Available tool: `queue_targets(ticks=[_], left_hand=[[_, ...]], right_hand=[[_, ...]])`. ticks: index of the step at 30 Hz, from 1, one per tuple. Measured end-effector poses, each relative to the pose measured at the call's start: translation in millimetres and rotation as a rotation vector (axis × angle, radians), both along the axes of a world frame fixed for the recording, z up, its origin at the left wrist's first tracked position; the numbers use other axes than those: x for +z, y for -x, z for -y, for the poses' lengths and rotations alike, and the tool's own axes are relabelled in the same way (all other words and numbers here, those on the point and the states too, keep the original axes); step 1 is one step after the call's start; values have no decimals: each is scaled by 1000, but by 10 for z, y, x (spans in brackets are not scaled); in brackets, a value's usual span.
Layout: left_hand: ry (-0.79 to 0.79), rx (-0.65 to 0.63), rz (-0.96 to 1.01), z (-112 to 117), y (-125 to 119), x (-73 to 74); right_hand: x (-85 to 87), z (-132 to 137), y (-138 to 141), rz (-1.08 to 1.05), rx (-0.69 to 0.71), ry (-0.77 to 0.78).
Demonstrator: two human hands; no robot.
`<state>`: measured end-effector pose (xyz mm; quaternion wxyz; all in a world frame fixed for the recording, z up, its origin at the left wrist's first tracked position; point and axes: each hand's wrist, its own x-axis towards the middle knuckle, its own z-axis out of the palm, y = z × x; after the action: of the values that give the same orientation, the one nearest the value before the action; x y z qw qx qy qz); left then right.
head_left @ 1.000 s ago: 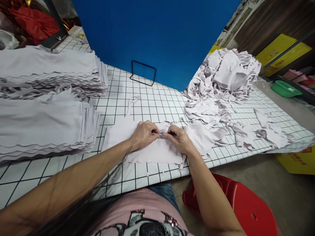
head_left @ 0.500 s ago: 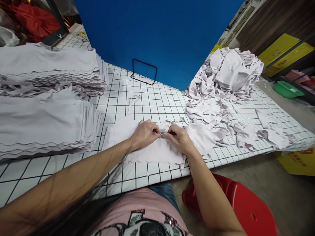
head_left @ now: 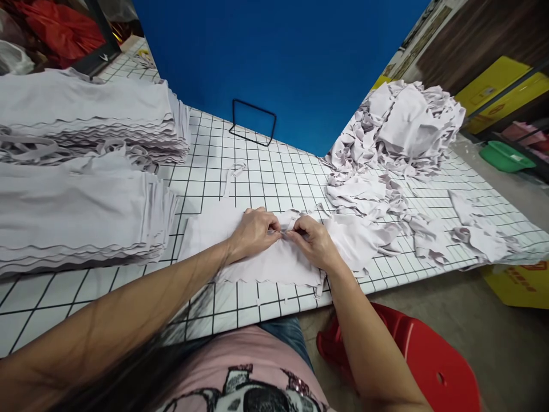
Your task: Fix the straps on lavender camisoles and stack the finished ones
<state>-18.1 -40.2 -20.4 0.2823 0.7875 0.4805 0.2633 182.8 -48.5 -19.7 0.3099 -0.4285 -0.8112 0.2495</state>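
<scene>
A flat pale grey fabric piece (head_left: pixel 274 266) lies on the white gridded table (head_left: pixel 223 149) just in front of me. My left hand (head_left: pixel 253 232) and my right hand (head_left: pixel 314 243) rest on its upper part, fingertips almost meeting. Both hands are closed in a pinch on a small fold of the same fabric piece between them. A thin strap-like bit of cloth (head_left: pixel 231 174) lies on the table beyond the hands.
Two tall stacks of flat grey fabric (head_left: pixel 81 212) fill the left side. A loose heap of grey cloth scraps (head_left: pixel 398 131) spreads over the right side. A black wire stand (head_left: pixel 252 123) stands at the back. A red stool (head_left: pixel 429 366) sits below the table edge.
The view has shifted slightly; my hands keep the same pinch on the fabric piece with only tiny finger movements.
</scene>
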Motion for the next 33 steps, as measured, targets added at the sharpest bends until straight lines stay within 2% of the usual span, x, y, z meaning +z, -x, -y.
queue_targets(ticks=[8,11,14,17,19,21,24,26,27,30,33], left_hand=[[-18,-22,-60,-7,-26,19],[-25,-20,-75,1,-33,11],[-38,-14,-64,11,-35,-11],[-57,-12,-46,21,-36,-35],[-76,-18,-57,27,-36,-47],[-98,-19,-81,33,-36,-57],[-120,-16,-109,38,-39,-72],[-131,-9,-116,42,-47,-82],[-137,-3,-117,44,-53,-84],[-137,24,-104,53,-74,-70],[-100,54,-121,67,-64,-18]], right_hand=[[-18,-21,113,-41,26,-35],[-17,1,146,-69,-5,-4],[-27,19,148,-172,-38,162],[-42,-21,122,-370,-35,384],[-43,-72,92,-448,-77,425],[-33,-96,62,-368,-195,348],[-25,18,55,-58,-380,39],[-44,192,79,132,-388,-155],[-62,288,90,219,-359,-201],[-127,509,72,467,-311,-139],[-173,568,-47,616,-405,-50]])
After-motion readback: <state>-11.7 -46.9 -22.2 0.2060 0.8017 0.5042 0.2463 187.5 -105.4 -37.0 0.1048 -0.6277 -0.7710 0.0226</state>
